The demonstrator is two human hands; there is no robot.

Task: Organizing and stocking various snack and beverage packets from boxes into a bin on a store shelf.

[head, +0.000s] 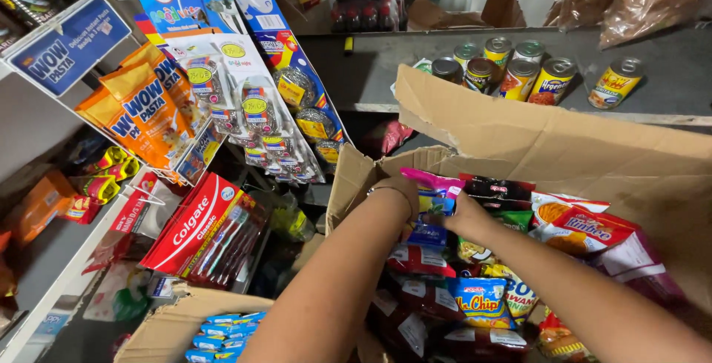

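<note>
**Inside the Cardboard Box: Both Hands on the Snack Packets**

Inside the open cardboard box [549,140], both hands work among tightly packed snack packets [482,300]. The left hand [397,189] reaches in at the near-left corner of the box, with a thin band at the wrist; its fingers curl down over the top of a pink-and-blue packet [434,185]. Whether they actually close on the packet cannot be told, because the fingertips are hidden behind the hand. The right hand [466,217] lies just beside it, fingers bent down into the gap between packets; what it holds, if anything, cannot be told either.

Progress, as a judgement: the box appears nearly full. Packets stand on edge in rows from the front wall to the rear flap, and no packet is lifted clear of the box. Almost all of the contents remain in place.

Materials and shapes:
- Box: brown corrugated board, matte, with a creased rear flap raised and leaning back.
- Packets: glossy film pouches, pillow-shaped and crinkled, in red, yellow, blue, green and dark maroon.
- Tin cans [519,70]: short cylinders with metal lids, grouped on the grey shelf [667,103] behind the box.
- Toothpaste cartons [196,222]: long red rectangular boxes, tilted on the left rack.
- Pasta pouches [144,114]: orange, flat, hanging on the rack above them.
- Metal scourers [259,111]: coiled pads on a hanging card strip.
</note>
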